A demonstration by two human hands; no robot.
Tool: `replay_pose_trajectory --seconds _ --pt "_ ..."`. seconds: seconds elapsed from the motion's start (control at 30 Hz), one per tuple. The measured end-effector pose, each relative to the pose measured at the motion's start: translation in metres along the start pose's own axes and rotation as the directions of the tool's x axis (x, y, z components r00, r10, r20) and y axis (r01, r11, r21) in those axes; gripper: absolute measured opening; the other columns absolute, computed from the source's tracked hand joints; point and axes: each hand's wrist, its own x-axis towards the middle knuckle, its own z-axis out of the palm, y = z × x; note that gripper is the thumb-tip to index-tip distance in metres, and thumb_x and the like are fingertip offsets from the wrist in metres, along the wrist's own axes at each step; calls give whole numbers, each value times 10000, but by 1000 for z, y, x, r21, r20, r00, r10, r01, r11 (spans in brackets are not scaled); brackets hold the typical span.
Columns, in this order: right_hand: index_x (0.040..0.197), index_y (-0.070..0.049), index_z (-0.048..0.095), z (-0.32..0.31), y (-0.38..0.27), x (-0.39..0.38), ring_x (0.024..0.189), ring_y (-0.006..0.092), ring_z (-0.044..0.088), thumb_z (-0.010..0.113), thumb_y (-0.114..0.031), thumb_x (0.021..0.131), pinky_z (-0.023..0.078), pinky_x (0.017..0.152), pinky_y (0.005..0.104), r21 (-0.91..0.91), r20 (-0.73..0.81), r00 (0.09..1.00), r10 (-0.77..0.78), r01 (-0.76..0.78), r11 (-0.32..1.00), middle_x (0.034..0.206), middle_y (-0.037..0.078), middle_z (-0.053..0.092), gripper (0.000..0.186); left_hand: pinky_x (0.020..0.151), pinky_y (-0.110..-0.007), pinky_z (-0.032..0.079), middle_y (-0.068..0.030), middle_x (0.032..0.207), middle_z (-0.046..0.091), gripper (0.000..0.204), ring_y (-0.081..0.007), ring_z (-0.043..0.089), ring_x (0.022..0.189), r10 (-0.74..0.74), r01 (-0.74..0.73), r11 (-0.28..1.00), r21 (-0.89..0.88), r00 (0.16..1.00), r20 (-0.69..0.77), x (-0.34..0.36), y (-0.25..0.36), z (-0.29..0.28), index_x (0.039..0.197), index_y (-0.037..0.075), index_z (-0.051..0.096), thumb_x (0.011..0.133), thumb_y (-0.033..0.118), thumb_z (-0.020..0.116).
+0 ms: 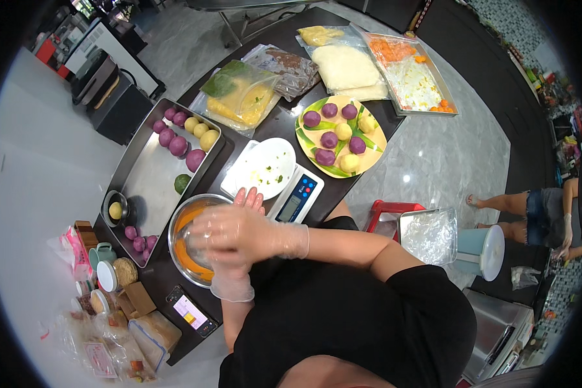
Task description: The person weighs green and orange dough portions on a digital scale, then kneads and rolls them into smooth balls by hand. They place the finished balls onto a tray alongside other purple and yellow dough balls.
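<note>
My right hand (pixel 231 234), in a clear plastic glove and smeared by motion, lies across my left hand over a metal bowl (pixel 172 240). Orange mash (pixel 186 261) lines the bowl. Of my left hand (pixel 249 199), gloved too, the stretched fingers stick out beyond the right. Whatever lies between the palms is hidden. Close to the fingertips, a white dish (pixel 271 158) with small green bits rests on a digital scale (pixel 297 197). Left of the bowl, a metal tray (pixel 150 169) holds purple balls (pixel 178 146), yellow balls (pixel 200 130) and one dark green ball (pixel 182 183).
A leaf-patterned plate (pixel 310 139) carries purple and yellow balls. Behind are bagged fillings (pixel 239 97), white dough (pixel 346 66) and a tray of orange and white pieces (pixel 456 107). A phone (pixel 191 312) and jars (pixel 124 269) sit at left. Another person (pixel 537 210) stands far right.
</note>
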Motion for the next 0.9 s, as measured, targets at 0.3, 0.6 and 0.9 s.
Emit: replay_pose_trajectory --seconds 0.3,0.6,0.9 --pt "1104 -98 663 8 -2 -1 1118 327 611 686 -183 826 511 917 435 -28 13 1000 22 -22 999 1192 103 632 292 1214 -426 217 -214 1557 286 636 -309 263 1464 48 -28 980 199 994 -94 -5 7 9 1539 -1 189 1045 374 331" --pt "1201 -76 645 -2 8 -7 1184 292 578 588 -240 919 392 1082 481 -7 171 971 165 -166 986 1230 120 625 331 1197 -455 279 -220 1548 309 514 -340 342 1420 95 -95 995 19 995 15 -3 5 8 1492 6 309 1053 269 356" --pt "1198 -90 653 -30 -7 9 1167 315 614 550 -210 940 224 1149 577 -100 34 942 333 -329 939 1124 115 695 303 1108 -432 407 -139 1387 497 393 -248 483 1310 3 -22 975 -219 996 -86 -13 22 8 1396 16 424 1068 229 387"
